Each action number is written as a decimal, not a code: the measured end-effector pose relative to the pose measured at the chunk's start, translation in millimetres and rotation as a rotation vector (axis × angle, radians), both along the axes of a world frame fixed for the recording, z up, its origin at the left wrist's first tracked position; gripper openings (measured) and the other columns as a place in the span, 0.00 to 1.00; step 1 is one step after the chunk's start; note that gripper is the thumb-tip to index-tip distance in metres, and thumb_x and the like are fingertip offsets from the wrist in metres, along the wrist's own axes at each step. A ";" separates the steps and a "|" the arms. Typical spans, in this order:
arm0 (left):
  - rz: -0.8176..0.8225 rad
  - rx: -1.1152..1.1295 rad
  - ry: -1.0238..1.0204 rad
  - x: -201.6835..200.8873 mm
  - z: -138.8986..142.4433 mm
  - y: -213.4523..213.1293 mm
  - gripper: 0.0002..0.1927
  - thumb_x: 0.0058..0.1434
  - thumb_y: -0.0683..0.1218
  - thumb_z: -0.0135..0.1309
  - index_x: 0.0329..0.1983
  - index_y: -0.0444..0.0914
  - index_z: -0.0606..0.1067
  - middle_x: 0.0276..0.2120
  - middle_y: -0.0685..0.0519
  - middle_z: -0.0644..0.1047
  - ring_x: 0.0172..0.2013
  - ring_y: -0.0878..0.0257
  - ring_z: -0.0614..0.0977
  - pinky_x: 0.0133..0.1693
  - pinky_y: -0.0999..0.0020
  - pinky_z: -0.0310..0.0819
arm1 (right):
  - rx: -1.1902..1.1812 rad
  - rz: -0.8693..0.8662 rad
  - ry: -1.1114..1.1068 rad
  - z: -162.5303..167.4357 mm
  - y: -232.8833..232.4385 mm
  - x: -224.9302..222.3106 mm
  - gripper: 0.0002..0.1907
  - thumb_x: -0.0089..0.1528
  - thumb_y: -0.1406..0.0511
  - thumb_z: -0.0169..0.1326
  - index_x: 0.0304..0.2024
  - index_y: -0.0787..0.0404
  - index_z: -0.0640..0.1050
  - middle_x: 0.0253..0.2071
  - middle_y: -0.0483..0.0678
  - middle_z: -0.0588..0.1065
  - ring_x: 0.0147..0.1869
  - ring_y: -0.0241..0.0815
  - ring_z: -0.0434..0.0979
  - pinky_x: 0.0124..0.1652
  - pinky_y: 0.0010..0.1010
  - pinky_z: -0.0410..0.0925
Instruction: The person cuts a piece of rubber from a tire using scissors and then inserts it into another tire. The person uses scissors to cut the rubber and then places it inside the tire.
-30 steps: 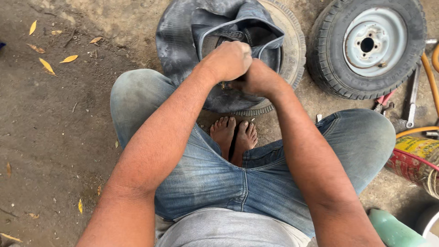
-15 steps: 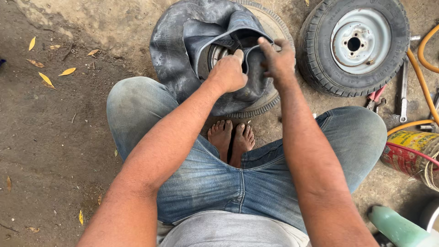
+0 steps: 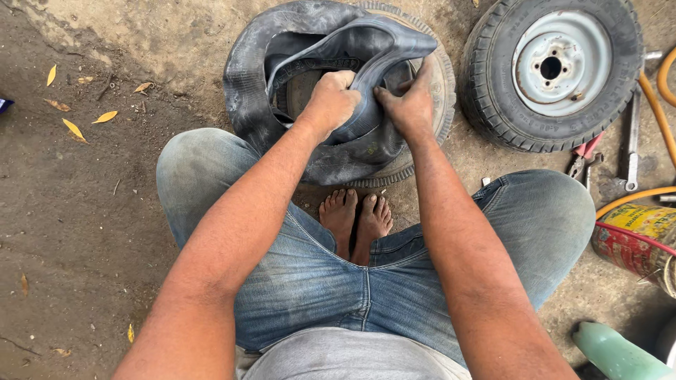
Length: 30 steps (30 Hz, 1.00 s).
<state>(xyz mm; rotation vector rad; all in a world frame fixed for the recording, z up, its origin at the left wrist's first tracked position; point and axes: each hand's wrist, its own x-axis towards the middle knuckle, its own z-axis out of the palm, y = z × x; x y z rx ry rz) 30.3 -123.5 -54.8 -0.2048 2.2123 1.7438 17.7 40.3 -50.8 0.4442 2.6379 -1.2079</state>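
Soft, even daylight fills the scene, bright enough to show the grain of the dirt ground point(image 3: 91, 211) and with no hard-edged shadows anywhere. Only faint shade gathers beneath the knees and inside the folded black inner tube point(image 3: 352, 63). A mild sheen lies on the pale steel rim of the far right wheel point(image 3: 556, 67), without blown-out glare. Focus is sharp from near to far. The wide lens stretches the forearms at the near edge, and the far corners bend slightly.
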 end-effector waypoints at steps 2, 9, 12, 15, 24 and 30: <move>0.017 0.045 -0.020 1.8 -2.2 -3.6 0.03 0.55 0.37 0.51 0.29 0.33 0.75 0.23 0.52 0.75 0.26 0.67 0.74 0.30 0.65 0.70 | 0.029 0.045 -0.011 -4.7 -3.9 0.5 0.51 0.55 0.62 0.72 0.73 0.58 0.56 0.49 0.56 0.80 0.51 0.46 0.81 0.52 0.34 0.72; 0.051 0.138 0.006 5.1 2.5 -10.8 0.05 0.55 0.35 0.50 0.30 0.33 0.77 0.24 0.57 0.74 0.25 0.72 0.72 0.27 0.72 0.67 | -0.591 -0.114 -0.366 -11.6 8.4 -4.7 0.32 0.59 0.66 0.59 0.66 0.60 0.71 0.45 0.50 0.78 0.33 0.38 0.75 0.25 0.29 0.69; 0.187 0.205 -0.057 4.8 3.1 -15.0 0.13 0.53 0.34 0.46 0.35 0.37 0.79 0.25 0.59 0.77 0.23 0.72 0.72 0.24 0.73 0.67 | -0.462 -0.010 -0.383 -17.0 11.1 -1.6 0.30 0.58 0.65 0.60 0.64 0.59 0.73 0.43 0.48 0.78 0.37 0.38 0.78 0.29 0.31 0.72; 0.202 0.222 -0.093 4.5 0.9 -19.7 0.15 0.52 0.33 0.45 0.35 0.39 0.80 0.24 0.59 0.74 0.23 0.72 0.69 0.25 0.74 0.66 | -0.034 0.254 -0.275 -24.9 2.1 2.8 0.36 0.54 0.61 0.68 0.63 0.58 0.71 0.49 0.50 0.77 0.49 0.45 0.79 0.46 0.37 0.71; 0.064 -0.005 -0.087 9.9 1.8 -13.6 0.03 0.56 0.39 0.56 0.28 0.36 0.74 0.23 0.59 0.72 0.25 0.72 0.71 0.27 0.72 0.69 | 0.325 0.270 -0.339 -41.3 -8.0 14.0 0.48 0.55 0.51 0.67 0.71 0.53 0.58 0.65 0.59 0.62 0.65 0.60 0.73 0.59 0.48 0.69; 0.179 0.108 -0.011 6.1 13.8 -18.3 0.05 0.56 0.39 0.51 0.32 0.37 0.78 0.24 0.59 0.75 0.26 0.72 0.73 0.30 0.73 0.70 | 0.329 0.243 -0.328 -27.5 -16.2 22.6 0.49 0.54 0.45 0.64 0.69 0.53 0.58 0.62 0.58 0.61 0.66 0.61 0.68 0.57 0.51 0.68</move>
